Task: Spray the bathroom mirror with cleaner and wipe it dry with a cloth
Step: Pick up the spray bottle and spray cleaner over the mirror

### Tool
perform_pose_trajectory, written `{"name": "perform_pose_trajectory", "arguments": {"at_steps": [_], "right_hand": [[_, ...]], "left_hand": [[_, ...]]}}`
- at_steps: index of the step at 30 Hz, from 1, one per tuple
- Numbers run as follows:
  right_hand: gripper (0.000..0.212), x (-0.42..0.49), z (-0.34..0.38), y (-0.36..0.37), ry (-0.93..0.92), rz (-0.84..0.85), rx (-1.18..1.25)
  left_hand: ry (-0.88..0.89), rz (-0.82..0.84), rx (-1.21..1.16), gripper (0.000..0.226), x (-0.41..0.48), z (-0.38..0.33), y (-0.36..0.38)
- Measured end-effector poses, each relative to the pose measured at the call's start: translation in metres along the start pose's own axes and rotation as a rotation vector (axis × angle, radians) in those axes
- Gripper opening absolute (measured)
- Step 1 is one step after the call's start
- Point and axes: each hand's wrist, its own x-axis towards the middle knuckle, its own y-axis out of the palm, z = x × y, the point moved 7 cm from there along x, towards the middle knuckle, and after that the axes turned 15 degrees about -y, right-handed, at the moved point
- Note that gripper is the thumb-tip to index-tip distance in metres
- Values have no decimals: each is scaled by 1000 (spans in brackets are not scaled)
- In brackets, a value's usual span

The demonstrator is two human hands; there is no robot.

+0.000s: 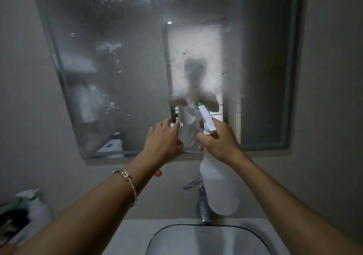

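Raised left hand point(164, 138) loosely curled; right hand point(219, 143) grips spray bottle point(221, 186).

A: Light lvl?
B: Dim, grey overall. Brightest bit = lit doorway point(196, 42) reflected in the mirror point(121, 77); it backlights the reflected figure point(193, 97) to a pale silhouette. Small lamp glint point(169, 22) above, white glare at top edge.
A: Sharp?
B: Soft throughout. Glass hazy w/ film and droplets. Clutter point(33, 205) bottom left badly blurred. No hard shadows.
A: Distortion?
B: Wide-angle: mirror frame leans, forearms point(88, 205) stretch toward the corners. Faint sheen in sink point(216, 235).
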Motion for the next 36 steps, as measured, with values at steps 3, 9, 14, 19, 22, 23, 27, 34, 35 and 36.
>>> {"name": "perform_pose_trajectory", "arguments": {"at_steps": [3, 9, 14, 19, 22, 23, 27, 34, 35, 36], "right_hand": [[22, -5, 2, 29, 23, 46, -18], [16, -12, 22, 73, 9, 119, 18], [17, -12, 45, 104, 9, 168, 6], [17, -23, 74, 157, 34, 239, -81], [21, -28, 101, 184, -17, 255, -106], [23, -30, 108, 194, -23, 248, -83], [19, -43, 125, 222, 45, 255, 13], [13, -84, 131, 271, 200, 336, 109], [15, -86, 133, 276, 205, 339, 102], [15, -87, 136, 279, 205, 339, 104]], "left_hand": [[-36, 38, 30, 52, -10, 25, 7], [-134, 30, 44, 53, -20, 84, 10], [-179, 35, 52, 52, -34, 128, 4], [-212, 12, 34, 53, -58, 183, -5], [-245, 37, 15, 55, -70, 219, -6], [-261, 50, 8, 56, -74, 232, -6], [-315, 88, -10, 57, -92, 276, -5], [-365, 153, -18, 57, -125, 320, 9], [-370, 156, -24, 58, -128, 325, 9], [-374, 158, -29, 58, -130, 329, 9]]}}
